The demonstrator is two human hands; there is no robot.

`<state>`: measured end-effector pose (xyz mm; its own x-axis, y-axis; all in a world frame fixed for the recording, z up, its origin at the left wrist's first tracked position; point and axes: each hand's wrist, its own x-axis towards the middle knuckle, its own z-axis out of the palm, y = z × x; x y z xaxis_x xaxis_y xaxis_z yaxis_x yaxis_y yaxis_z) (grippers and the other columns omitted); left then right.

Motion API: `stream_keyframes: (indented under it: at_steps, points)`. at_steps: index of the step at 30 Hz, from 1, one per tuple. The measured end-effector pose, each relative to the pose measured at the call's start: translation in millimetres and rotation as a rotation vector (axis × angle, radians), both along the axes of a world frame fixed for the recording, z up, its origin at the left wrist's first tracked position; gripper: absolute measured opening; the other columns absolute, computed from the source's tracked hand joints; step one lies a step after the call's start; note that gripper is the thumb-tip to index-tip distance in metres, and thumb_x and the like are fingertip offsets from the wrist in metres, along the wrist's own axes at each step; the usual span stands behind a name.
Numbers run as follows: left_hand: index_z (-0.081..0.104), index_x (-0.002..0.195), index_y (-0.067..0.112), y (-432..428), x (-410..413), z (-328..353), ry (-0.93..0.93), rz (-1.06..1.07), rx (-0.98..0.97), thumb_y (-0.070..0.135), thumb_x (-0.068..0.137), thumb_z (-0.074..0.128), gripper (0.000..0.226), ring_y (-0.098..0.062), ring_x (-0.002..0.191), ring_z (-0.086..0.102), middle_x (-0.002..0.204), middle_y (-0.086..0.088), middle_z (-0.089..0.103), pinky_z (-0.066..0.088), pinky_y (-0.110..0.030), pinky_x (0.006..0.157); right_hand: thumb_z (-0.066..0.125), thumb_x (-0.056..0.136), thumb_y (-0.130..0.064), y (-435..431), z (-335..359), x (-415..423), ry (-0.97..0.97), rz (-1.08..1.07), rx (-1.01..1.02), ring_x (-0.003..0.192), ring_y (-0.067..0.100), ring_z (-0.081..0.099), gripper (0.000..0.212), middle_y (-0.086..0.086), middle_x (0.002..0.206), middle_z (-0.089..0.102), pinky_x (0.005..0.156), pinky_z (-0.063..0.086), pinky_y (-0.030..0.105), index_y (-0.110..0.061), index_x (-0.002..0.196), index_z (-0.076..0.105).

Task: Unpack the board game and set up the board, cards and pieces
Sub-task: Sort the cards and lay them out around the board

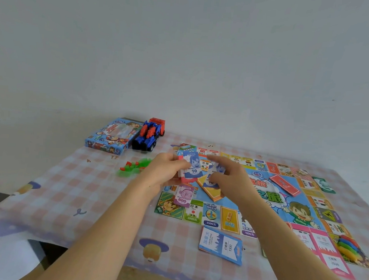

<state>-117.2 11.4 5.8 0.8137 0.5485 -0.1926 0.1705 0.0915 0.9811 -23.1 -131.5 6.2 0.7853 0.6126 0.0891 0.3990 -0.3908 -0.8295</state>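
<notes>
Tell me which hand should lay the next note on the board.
Right. The left hand grips the money stack; the right hand pinches a blue note above the board, so it can likely set it down.

Two slender bare forearms, a bare left hand and a bare right hand, long tapering fingers.

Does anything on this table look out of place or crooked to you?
A red-and-blue toy truck beside the game box looks unrelated to the game. A purple 500 note lies askew across edge squares of the board, and a blue card stack sits tilted on the tablecloth, off the board.
</notes>
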Motion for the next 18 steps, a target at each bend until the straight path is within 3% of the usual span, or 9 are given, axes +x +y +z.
stream_keyframes:
  at_steps: [3, 6, 8, 10, 14, 18]
  points:
    - [0.061, 0.104, 0.008, -3, -1, -2, 0.006, 0.023, 0.068, 0.014, 0.081, 0.073, 0.027, -0.011, 0.058, 0.065, 0.087, -0.006, 0.072, 0.048, -0.02, 0.045, 0.056, 0.086, -0.005, -3, 2, -2, -0.016, -0.027, 0.028, 0.064, 0.02, 0.064, 0.031, -0.002, 0.089, 0.069, 0.061, 0.057, 0.03, -0.031, 0.094, 0.07]
    - [0.06, 0.108, 0.011, -5, -1, -3, 0.008, 0.048, 0.15, 0.02, 0.074, 0.079, 0.04, -0.007, 0.052, 0.06, 0.089, -0.006, 0.072, 0.043, -0.019, 0.042, 0.06, 0.088, -0.012, -4, 2, -1, 0.021, -0.056, 0.103, 0.06, 0.015, 0.064, 0.025, -0.001, 0.074, 0.071, 0.068, 0.06, 0.036, -0.029, 0.075, 0.072]
    - [0.057, 0.112, 0.012, -8, -3, -1, -0.003, 0.045, 0.181, 0.023, 0.071, 0.082, 0.049, -0.003, 0.046, 0.058, 0.088, -0.005, 0.071, 0.04, -0.016, 0.04, 0.066, 0.087, -0.03, -4, 4, -4, 0.065, -0.049, 0.145, 0.058, 0.013, 0.065, 0.018, 0.002, 0.07, 0.071, 0.071, 0.06, 0.04, -0.025, 0.072, 0.074]
    - [0.058, 0.109, 0.011, -11, -5, 2, -0.034, 0.018, 0.182, 0.022, 0.07, 0.082, 0.047, -0.001, 0.045, 0.059, 0.084, -0.003, 0.07, 0.04, -0.015, 0.038, 0.07, 0.081, -0.04, -1, 5, -6, 0.051, -0.041, 0.122, 0.061, 0.019, 0.068, 0.023, 0.005, 0.071, 0.071, 0.071, 0.06, 0.042, -0.018, 0.072, 0.074]
    - [0.065, 0.1, 0.012, -16, -6, 5, -0.04, -0.023, 0.136, 0.017, 0.073, 0.08, 0.032, -0.007, 0.053, 0.066, 0.083, -0.003, 0.074, 0.04, -0.014, 0.038, 0.075, 0.078, -0.031, 1, 6, -5, 0.069, -0.081, 0.171, 0.076, 0.037, 0.068, 0.033, 0.02, 0.077, 0.068, 0.071, 0.057, 0.051, 0.0, 0.072, 0.066]
    - [0.067, 0.097, 0.016, -13, -8, 6, -0.037, -0.01, 0.116, 0.015, 0.075, 0.078, 0.025, -0.009, 0.059, 0.069, 0.083, 0.0, 0.075, 0.046, -0.017, 0.043, 0.074, 0.08, -0.026, -1, 5, -1, 0.111, -0.101, 0.191, 0.077, 0.041, 0.067, 0.032, 0.02, 0.07, 0.066, 0.072, 0.055, 0.056, -0.008, 0.058, 0.059]
